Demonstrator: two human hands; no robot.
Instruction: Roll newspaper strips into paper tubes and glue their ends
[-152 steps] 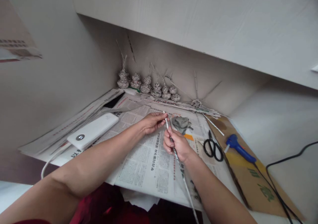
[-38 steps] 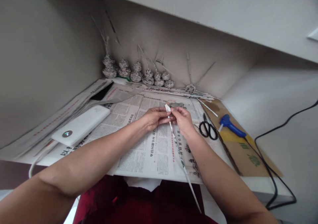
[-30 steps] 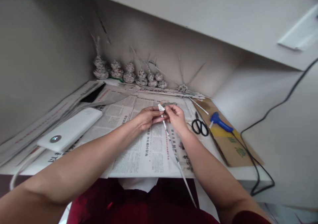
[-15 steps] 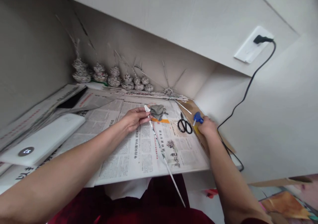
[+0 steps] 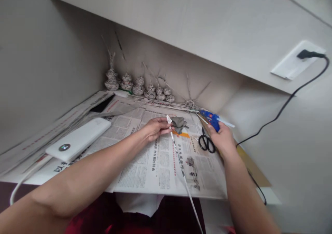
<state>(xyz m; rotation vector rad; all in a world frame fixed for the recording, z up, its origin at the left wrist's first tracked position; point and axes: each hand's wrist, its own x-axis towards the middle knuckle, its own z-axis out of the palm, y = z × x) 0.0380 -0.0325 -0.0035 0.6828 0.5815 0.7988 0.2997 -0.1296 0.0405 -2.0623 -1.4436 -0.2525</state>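
Between the fingertips of my left hand [image 5: 158,128] is the upper end of a rolled paper strip [image 5: 181,170], which flares into a small flat white tip. The strip slants down past the table's front edge. Just beyond those fingers lies a crumpled grey cloth [image 5: 178,124], with an orange strip [image 5: 181,134] under it. My right hand [image 5: 222,135] is closed around the handle of a blue glue gun [image 5: 209,116], held up off the table with its nozzle to the left. A white glue stick [image 5: 227,122] pokes out of its back. Black-handled scissors [image 5: 206,144] lie near my right hand.
Newspaper [image 5: 145,168] covers the table. A white power bank [image 5: 77,140] with a cable sits at left. Several woven paper gourds [image 5: 138,85] line the back wall, beside loose paper rods [image 5: 171,105]. A black cord [image 5: 278,114] hangs from the wall socket [image 5: 297,61].
My right hand has raised the glue gun from the board at the right and turned its nozzle leftward. My left hand keeps its pinch on the strip. The whole view has shifted.
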